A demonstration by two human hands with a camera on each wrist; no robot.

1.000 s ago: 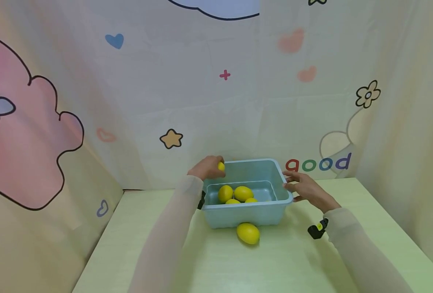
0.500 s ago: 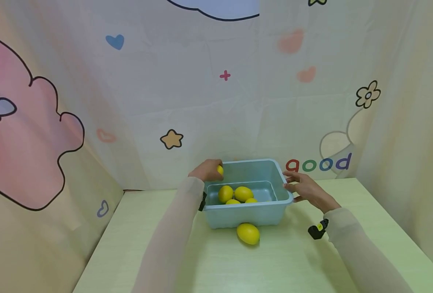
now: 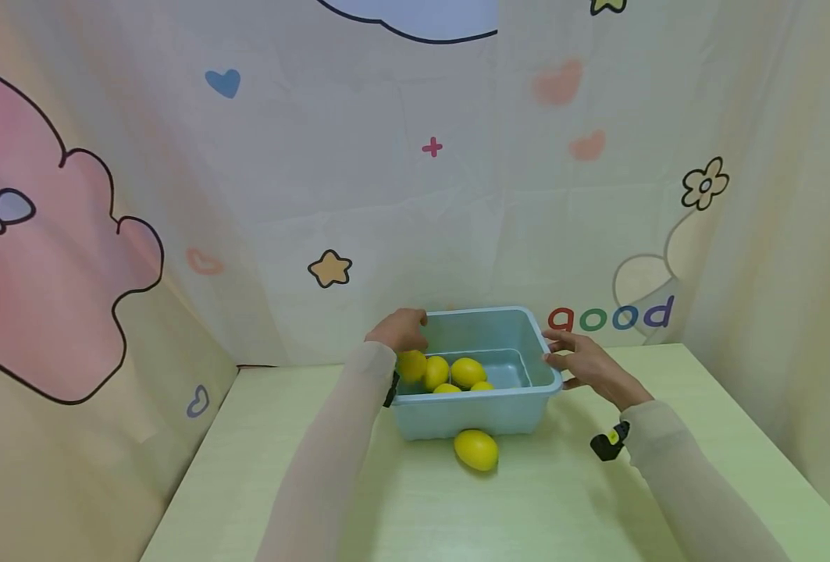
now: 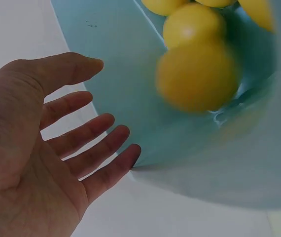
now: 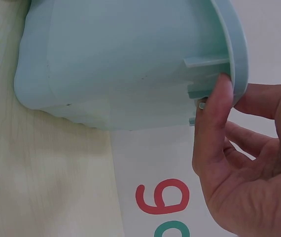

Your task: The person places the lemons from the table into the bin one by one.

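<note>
My left hand is above the left end of a light blue plastic bin. In the left wrist view its fingers are spread and relaxed, with nothing between them. A blurred lemon is just below and apart from this hand, beside another lemon in the bin. Several lemons lie inside, partly hidden by the front wall. My right hand pinches the bin's right rim between thumb and fingers. One more lemon rests on the table in front of the bin.
The bin stands on a pale wooden table, close to a printed cloth backdrop. More cloth hangs along the left and right sides.
The lemon in my left hand has been let go and has dropped into the left end of the bin. My right hand has stayed at the rim.
</note>
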